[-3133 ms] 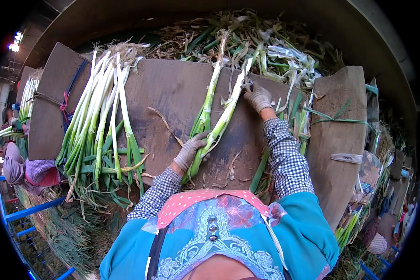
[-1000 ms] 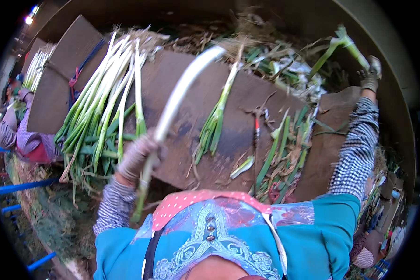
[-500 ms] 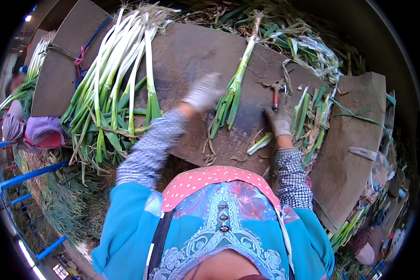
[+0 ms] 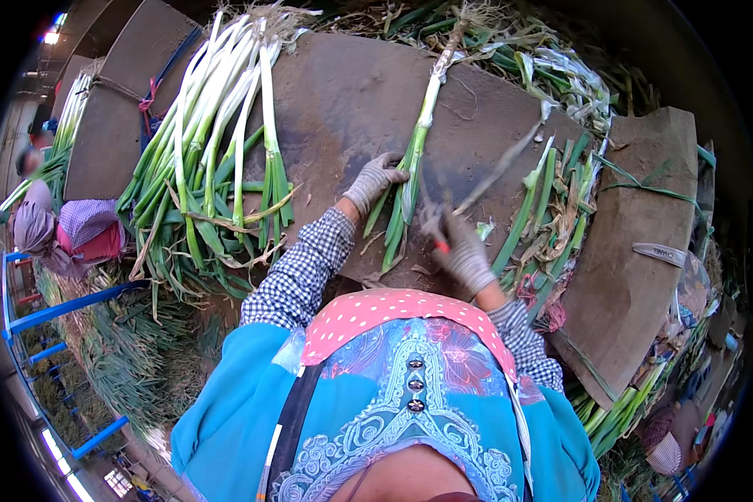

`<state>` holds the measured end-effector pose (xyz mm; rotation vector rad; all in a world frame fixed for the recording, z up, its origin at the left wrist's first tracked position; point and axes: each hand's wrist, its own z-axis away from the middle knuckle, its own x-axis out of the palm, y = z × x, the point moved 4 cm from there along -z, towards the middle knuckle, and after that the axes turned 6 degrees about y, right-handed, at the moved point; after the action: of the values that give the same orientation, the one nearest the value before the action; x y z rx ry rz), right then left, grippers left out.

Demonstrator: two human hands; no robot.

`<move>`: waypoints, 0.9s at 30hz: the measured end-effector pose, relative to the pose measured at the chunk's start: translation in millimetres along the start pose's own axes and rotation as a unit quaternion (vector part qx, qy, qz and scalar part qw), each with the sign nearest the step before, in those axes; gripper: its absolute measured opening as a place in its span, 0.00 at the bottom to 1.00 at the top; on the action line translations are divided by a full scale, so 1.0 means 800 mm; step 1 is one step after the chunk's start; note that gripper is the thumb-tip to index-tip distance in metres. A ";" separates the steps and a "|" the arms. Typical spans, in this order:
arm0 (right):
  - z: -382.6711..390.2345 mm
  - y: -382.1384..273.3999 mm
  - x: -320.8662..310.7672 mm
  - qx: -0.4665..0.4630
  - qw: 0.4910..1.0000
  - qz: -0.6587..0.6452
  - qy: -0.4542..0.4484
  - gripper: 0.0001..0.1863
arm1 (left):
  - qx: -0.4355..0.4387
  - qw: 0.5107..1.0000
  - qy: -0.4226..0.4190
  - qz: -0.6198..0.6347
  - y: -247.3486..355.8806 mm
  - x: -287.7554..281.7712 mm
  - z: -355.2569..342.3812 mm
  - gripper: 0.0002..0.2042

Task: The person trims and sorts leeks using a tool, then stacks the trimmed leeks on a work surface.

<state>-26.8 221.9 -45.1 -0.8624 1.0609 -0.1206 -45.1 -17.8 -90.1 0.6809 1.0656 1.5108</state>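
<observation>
A single leek lies on the brown board, its roots at the far end and its green leaves toward me. My left hand, in a pale glove, is closed on the leaves where they start to spread. My right hand, gloved too, grips a small tool with a red handle beside the leaf ends. Motion smears the tool's metal part, so its kind cannot be made out. To the left, a pile of leeks lies with white stems away from me.
Cut green leaves and dry scraps lie at the board's right edge. More peelings and leaf waste are heaped beyond it. A brown panel with green string stands at right. Blue metal rails and other people are at left.
My left hand has come down onto the leek's leaves and closed on them. From the right edge, my right hand has lifted the red-handled tool and brought it left, near the leaf ends.
</observation>
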 end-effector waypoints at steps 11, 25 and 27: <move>0.010 -0.003 0.005 -0.017 0.995 0.061 -0.070 0.46 | 0.035 0.999 0.034 -0.005 0.005 0.000 -0.001 0.35; -0.164 0.002 -0.028 0.019 0.991 0.126 0.043 0.38 | 0.001 0.994 0.008 0.105 0.012 -0.009 0.039 0.34; -0.207 0.000 -0.042 0.038 0.989 0.125 0.075 0.34 | 0.001 0.985 -0.021 0.172 0.004 -0.014 0.047 0.36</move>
<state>-177.1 145.4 -54.8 -0.6536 1.2891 -0.0144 -11.9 -18.9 -69.5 0.9297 0.9501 1.7810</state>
